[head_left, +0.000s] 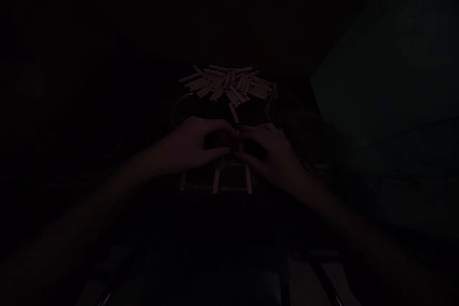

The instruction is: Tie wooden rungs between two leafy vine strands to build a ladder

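The picture is very dark. My left hand (201, 146) and my right hand (270, 150) meet fingertip to fingertip at the middle, thumbs and fingers curved towards each other. Whatever lies between their tips is too dark to make out. Just below them, three short pale sticks, one of them at the right (248, 180), stand roughly parallel, joined by a thin cord (233, 189). Beyond the hands lies a heap of short sticks (215, 81) with small dark holes near their ends. A single stick (233, 113) points from the heap towards my fingers.
Loops of cord (175, 107) curve left of the hands, and more cord (301, 117) lies in a tangle to the right. A pale greenish surface (394, 81) slants along the right side. The far background is nearly black.
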Demonstrator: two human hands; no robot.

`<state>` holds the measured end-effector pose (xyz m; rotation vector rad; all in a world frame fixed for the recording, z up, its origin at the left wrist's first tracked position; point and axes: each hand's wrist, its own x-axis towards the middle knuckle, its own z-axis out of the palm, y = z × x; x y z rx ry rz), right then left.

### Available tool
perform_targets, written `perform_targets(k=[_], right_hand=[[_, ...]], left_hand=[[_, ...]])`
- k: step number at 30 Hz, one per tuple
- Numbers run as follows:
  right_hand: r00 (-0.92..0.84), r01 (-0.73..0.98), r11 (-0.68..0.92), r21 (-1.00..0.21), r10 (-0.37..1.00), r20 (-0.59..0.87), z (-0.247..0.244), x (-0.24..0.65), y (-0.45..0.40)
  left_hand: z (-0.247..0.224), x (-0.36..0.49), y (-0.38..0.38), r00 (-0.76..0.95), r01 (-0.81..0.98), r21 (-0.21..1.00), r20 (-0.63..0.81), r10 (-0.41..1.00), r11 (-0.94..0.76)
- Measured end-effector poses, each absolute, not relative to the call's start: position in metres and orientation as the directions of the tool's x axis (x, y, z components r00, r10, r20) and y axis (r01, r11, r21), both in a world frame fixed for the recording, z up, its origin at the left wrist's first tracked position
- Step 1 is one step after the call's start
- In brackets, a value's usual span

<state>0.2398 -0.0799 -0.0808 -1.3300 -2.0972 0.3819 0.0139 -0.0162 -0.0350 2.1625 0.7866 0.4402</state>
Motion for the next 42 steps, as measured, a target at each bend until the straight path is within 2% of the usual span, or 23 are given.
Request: perform_targets(k=[4, 9, 11, 14, 17, 19, 23, 28, 35, 42], right_hand=[[-0.286, 0.723, 0.45, -0.524, 0.885, 0.367, -0.079, 0.242, -0.079], [-0.253, 0.737, 0.421, -0.53, 0.898, 0.361, -0.076, 0.245, -0.078], [-0.24, 0.731, 0.409, -0.547, 0.904, 0.355, -0.074, 0.247, -0.078], [-0.232, 0.719, 0.405, -0.565, 0.906, 0.354, -0.073, 0.249, -0.077], [-0.236, 0.713, 0.406, -0.571, 0.907, 0.349, -0.073, 0.249, -0.077], [-0.228, 0.707, 0.396, -0.585, 0.912, 0.342, -0.073, 0.25, -0.078], [-0.22, 0.701, 0.386, -0.599, 0.917, 0.333, -0.073, 0.249, -0.078], [-0.209, 0.694, 0.386, -0.607, 0.916, 0.343, -0.074, 0.248, -0.078], [-0.207, 0.679, 0.398, -0.617, 0.91, 0.359, -0.074, 0.248, -0.078], [-0.223, 0.683, 0.401, -0.61, 0.91, 0.349, -0.072, 0.248, -0.079]], left_hand=[[-0.022, 0.009, -0.018, 0.732, 0.493, 0.716, -0.033, 0.681, -0.494], [-0.016, -0.003, -0.011, 0.672, 0.538, 0.651, 0.052, 0.739, -0.535], [-0.02, -0.009, -0.005, 0.692, 0.558, 0.582, 0.066, 0.719, -0.591], [-0.024, -0.016, 0.002, 0.757, 0.578, 0.48, -0.012, 0.654, -0.66], [-0.023, -0.018, 0.003, 0.797, 0.565, 0.443, -0.074, 0.6, -0.696], [-0.022, -0.015, 0.001, 0.808, 0.546, 0.427, -0.044, 0.587, -0.72], [-0.027, -0.004, -0.006, 0.836, 0.482, 0.448, 0.02, 0.548, -0.753], [-0.037, 0.002, -0.008, 0.843, 0.485, 0.479, -0.032, 0.537, -0.732], [-0.034, 0.0, -0.006, 0.844, 0.454, 0.563, -0.022, 0.536, -0.691], [-0.031, 0.001, -0.009, 0.839, 0.475, 0.59, -0.08, 0.538, -0.653]])
